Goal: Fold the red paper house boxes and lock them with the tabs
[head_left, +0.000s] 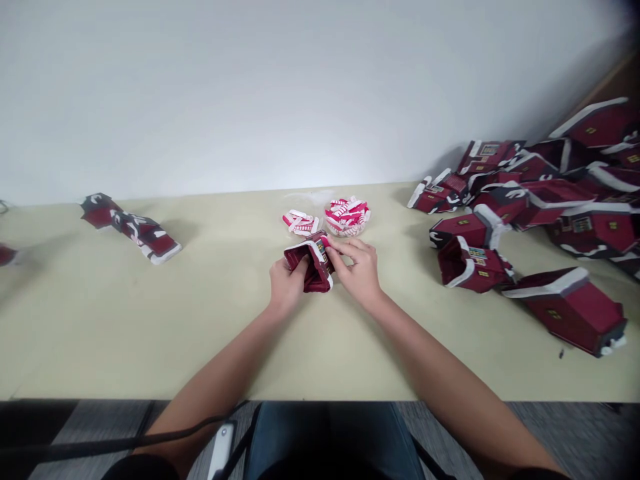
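Note:
A small dark red toy house [316, 279] with white trim and printed windows is held above the table, its hollow open side facing me. My left hand [287, 285] grips it from the left, thumb inside the hollow. With pinched fingertips, my right hand [357, 267] presses a small pinkish-red piece [325, 241] against the windowed wall. Just behind the house lies a small pile of pink-and-white pieces [301, 223]. Beside it, a clear round dish [345, 232] is heaped with similar red-and-white striped pieces.
Many dark red toy houses [543, 190] are piled at the right against the wall, with a larger one [575, 310] nearer me. More house pieces [147, 235] lie at the left. The pale tabletop [200, 333] ends in front of my lap; a white device [221, 448] is below.

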A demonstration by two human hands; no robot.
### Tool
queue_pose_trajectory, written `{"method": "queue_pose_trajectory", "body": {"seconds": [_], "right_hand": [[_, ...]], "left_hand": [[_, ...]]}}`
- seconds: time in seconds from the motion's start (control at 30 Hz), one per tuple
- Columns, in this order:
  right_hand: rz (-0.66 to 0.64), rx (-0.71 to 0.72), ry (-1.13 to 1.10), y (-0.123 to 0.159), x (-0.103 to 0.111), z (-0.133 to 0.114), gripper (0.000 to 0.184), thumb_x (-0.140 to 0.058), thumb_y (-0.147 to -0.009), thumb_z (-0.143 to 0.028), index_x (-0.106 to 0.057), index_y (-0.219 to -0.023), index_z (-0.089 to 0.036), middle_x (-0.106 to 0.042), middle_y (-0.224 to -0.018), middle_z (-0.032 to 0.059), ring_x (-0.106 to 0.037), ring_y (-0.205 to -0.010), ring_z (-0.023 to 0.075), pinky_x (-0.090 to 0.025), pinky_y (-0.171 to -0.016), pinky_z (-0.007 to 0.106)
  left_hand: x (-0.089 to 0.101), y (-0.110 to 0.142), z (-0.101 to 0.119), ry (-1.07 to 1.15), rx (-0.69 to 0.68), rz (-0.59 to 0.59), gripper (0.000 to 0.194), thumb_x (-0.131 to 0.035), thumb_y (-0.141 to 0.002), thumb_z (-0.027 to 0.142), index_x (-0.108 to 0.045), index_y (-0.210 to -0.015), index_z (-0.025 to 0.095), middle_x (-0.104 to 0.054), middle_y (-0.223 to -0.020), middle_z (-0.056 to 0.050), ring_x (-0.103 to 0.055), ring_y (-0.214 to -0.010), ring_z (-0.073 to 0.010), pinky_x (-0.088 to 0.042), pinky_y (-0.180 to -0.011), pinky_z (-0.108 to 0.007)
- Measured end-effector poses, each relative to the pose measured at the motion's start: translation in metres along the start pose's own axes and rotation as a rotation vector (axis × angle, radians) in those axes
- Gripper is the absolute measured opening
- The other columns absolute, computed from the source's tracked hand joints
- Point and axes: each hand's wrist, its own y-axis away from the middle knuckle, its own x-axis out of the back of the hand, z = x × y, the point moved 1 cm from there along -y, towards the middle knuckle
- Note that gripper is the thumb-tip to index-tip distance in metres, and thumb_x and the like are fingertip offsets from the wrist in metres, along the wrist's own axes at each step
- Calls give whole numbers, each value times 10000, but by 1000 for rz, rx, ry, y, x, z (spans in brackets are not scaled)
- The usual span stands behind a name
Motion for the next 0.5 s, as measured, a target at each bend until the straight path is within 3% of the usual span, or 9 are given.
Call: {"method": "queue_pose_trajectory", "body": {"seconds": [0.23, 0.33, 0.4, 0.5], "right_hand": [[59, -39, -155, -1, -3, 5, 299, -552, -933, -394, -770, -1072, -244, -636, -780, 43, -605, -746, 191, -462, -807, 395], [71, -65, -187, -2, -1, 2, 287, -548, -931, -412, -768, -1065, -285, -623, -822, 38, -605, -860, 206, -451, -890, 420], [87, -124, -260, -5, -1, 1, 296, -586, -900, -433, -737, -1121, -307, -638, -961, 43, -596, -995, 216, -434, -965, 426], [118, -403, -497, -7, -4, 4, 640, -744, -735, -506, -584, -1326, -318, -615, -1184, 47, -584, -1085, 226, -471, -949, 397]], "left_hand": [[-4, 3, -1, 129, 81, -46, 236, -650, -716, 361, -692, -700, 129, -665, -658, -30, -619, -652, -191, -475, -615, -273], [-8, 4, 1, 277, 148, -85, 233, -693, -683, 351, -709, -754, 130, -682, -674, -32, -623, -628, -181, -495, -617, -280], [-10, 4, 2, 355, 160, -102, 258, -723, -669, 374, -701, -752, 131, -681, -668, -33, -615, -599, -170, -493, -594, -274], [-11, 5, 4, 409, 124, -95, 314, -740, -673, 436, -679, -719, 132, -678, -661, -38, -609, -584, -160, -482, -562, -259]]}}
